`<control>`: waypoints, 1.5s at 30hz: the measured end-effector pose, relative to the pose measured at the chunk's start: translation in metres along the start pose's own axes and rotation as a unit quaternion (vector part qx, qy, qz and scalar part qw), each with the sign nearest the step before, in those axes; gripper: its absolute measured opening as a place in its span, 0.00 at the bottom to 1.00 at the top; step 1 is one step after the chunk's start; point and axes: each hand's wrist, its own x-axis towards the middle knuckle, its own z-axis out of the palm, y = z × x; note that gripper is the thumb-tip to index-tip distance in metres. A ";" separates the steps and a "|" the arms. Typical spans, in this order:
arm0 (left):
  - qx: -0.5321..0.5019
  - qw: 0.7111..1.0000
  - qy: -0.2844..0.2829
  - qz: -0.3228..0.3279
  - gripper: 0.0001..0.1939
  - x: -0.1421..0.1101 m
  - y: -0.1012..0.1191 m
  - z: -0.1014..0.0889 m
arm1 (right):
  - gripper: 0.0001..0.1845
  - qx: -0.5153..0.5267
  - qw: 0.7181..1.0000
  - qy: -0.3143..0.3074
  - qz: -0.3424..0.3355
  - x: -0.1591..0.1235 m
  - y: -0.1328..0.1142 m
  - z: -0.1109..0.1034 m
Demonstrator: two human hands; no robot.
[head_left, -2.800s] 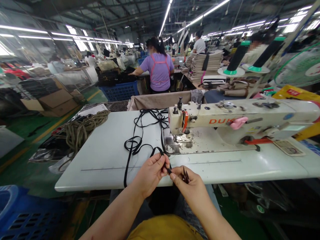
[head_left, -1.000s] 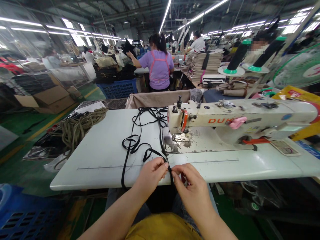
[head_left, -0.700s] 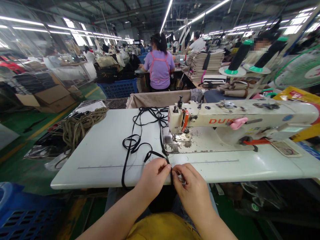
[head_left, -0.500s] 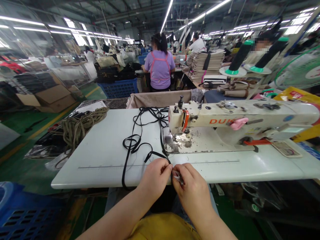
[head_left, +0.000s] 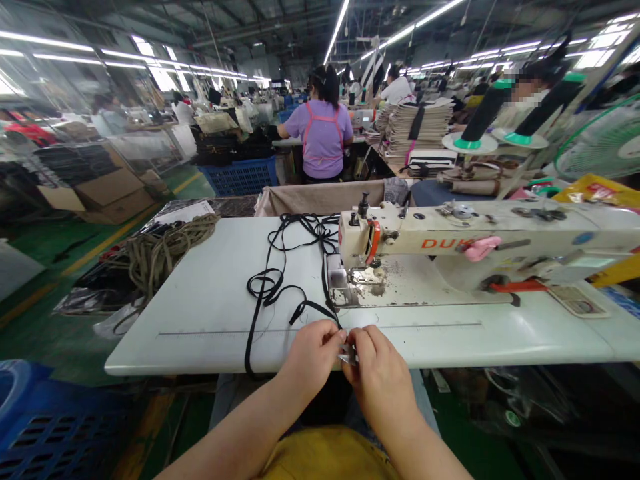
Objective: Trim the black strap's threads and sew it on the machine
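Note:
Close to the table's front edge, my left hand (head_left: 311, 355) pinches a narrow black tape (head_left: 320, 308) between thumb and fingers. Beside it, almost touching, my right hand (head_left: 379, 368) is closed around a small shiny metal tool that looks like thread snips (head_left: 347, 355); most of it is hidden by the fingers. The tape runs in loose loops over the pale tabletop (head_left: 200, 293), and one stretch hangs over the front edge. Just beyond my hands stands the white sewing machine (head_left: 400, 237), its needle area to the right of the tape.
A bundle of olive cord (head_left: 165, 247) lies on dark packages left of the table. A blue basket (head_left: 65, 427) stands at lower left. Behind the machine are thread cones (head_left: 483, 120), a green fan (head_left: 605, 143) and a fabric-lined bin (head_left: 320, 198). A person in purple (head_left: 324, 133) sits ahead.
My right hand has turned and shifted slightly, bringing the metal tool's tip leftward beneath my left fingertips. The tape stretch below my fingers no longer shows. My left hand has barely moved.

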 end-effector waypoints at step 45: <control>-0.095 0.992 -0.044 0.076 0.09 0.011 0.001 -0.014 | 0.05 0.459 0.836 -0.142 0.265 0.019 0.017 -0.009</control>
